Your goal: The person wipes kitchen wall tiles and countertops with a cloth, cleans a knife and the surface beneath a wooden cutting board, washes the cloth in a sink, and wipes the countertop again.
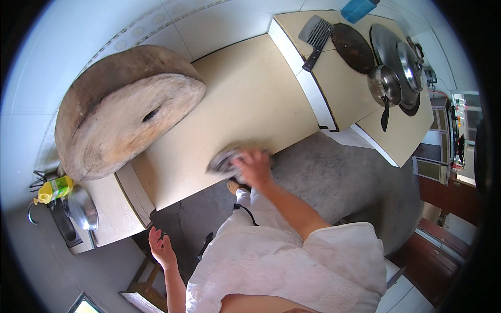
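My right hand (253, 166) presses on a crumpled grey cloth (225, 162) at the front edge of the beige tiled counter (250, 90). Both the hand and the cloth are blurred. Some of the cloth is hidden under my fingers. My left hand (161, 248) is raised in the air, fingers apart and holding nothing, to the right of the lower counter section with the sink. A large round wooden chopping block (137, 121) stands tilted on its side against the tiled wall, left of the cloth.
On the raised counter at right lie a cleaver (316, 39), a dark round lid (353, 48), a steel saucepan (377, 88) and a large metal lid (385, 47). A blue container (357, 9) stands behind. At left are a yellow bottle (54, 189) and a metal bowl (83, 207) by the sink (64, 225).
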`<state>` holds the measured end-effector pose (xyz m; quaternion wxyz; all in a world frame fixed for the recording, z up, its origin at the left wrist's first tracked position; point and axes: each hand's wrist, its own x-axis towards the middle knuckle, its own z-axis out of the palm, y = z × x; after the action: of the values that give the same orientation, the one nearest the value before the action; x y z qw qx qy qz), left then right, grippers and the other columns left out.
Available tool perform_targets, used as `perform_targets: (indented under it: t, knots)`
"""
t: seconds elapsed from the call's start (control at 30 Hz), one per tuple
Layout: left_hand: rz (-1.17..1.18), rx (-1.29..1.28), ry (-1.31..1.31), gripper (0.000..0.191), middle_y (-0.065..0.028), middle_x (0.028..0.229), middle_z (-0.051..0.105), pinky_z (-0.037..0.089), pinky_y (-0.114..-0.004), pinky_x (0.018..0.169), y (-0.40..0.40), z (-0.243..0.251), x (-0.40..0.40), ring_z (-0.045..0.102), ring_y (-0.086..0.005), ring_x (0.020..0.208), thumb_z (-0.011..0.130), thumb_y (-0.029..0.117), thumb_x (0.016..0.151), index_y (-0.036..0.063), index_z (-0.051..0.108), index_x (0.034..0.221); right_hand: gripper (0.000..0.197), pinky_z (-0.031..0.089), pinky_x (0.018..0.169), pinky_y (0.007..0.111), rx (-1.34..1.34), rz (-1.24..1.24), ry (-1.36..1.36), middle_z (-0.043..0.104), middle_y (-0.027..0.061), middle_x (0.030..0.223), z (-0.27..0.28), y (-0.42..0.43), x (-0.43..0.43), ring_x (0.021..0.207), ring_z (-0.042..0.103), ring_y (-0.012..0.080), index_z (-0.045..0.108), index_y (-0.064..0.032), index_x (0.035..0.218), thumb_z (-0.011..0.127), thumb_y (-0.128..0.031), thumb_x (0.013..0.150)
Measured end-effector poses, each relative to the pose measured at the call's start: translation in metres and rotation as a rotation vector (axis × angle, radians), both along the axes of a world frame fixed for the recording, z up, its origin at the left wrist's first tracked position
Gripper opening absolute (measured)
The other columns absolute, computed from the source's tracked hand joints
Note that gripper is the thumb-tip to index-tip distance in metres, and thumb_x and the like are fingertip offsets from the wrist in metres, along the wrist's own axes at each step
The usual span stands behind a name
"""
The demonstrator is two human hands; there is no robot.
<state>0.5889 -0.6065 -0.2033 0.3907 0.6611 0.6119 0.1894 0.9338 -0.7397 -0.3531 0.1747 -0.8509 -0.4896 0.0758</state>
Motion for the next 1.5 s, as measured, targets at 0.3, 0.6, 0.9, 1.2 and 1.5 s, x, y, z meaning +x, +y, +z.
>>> perform_targets:
  t: [0.3,0.6,0.9,1.2,1.5]
  knots:
    - [0.051,-0.155,0.089,0.044,-0.0084,0.106,0.059,0.045,-0.03,0.086,-0.003,-0.012,0.052,0.056,-0.0178,0.099,0.057,0.002,0.08,0.005,0.052,0.123,0.04,0.032,0.094,0.051,0.143,-0.153,-0.151,0.046,0.0029,0.132,-0.008,0.092,0.189,0.121,0.039,0.0316,0.062,-0.0224,0.112,0.062,-0.016,0.072]
    - [0.122,-0.191,0.19,0.043,-0.0104,0.114,0.058,0.045,-0.032,0.087,-0.008,-0.028,0.085,0.056,-0.0198,0.102,0.058,0.004,0.082,0.0053,0.051,0.125,0.042,0.023,0.104,0.044,0.01,-0.14,-0.433,0.04,-0.0025,0.138,-0.024,0.169,0.384,0.128,0.032,0.0264,0.059,-0.034,0.118,0.048,-0.012,0.084]
    - [0.052,-0.259,0.118,0.04,-0.009,0.108,0.059,0.045,-0.031,0.087,-0.021,-0.029,0.085,0.056,-0.018,0.101,0.057,0.004,0.083,0.0048,0.052,0.123,0.041,0.031,0.093,0.046,0.083,-0.024,-0.207,0.049,-0.0007,0.122,-0.01,0.045,0.31,0.112,0.042,0.0287,0.063,-0.0222,0.096,0.063,0.001,0.062]
    - [0.037,-0.199,-0.031,0.037,-0.0063,0.103,0.059,0.044,-0.026,0.087,-0.019,-0.028,0.024,0.055,-0.013,0.095,0.057,0.001,0.084,0.0048,0.053,0.121,0.034,0.033,0.087,0.051,-0.338,-0.238,0.022,0.047,0.0035,0.121,0.02,-0.083,0.152,0.112,0.038,0.0363,0.06,-0.0208,0.09,0.06,-0.003,0.061]
    - [0.137,-0.223,-0.174,0.039,-0.0075,0.102,0.06,0.045,-0.027,0.085,-0.036,-0.029,-0.021,0.056,-0.0146,0.093,0.059,0.002,0.082,0.0041,0.054,0.12,0.035,0.042,0.082,0.035,0.344,0.009,0.454,0.058,0.008,0.102,0.033,-0.049,0.095,0.093,0.055,0.0302,0.063,-0.0096,0.084,0.046,0.005,0.058]
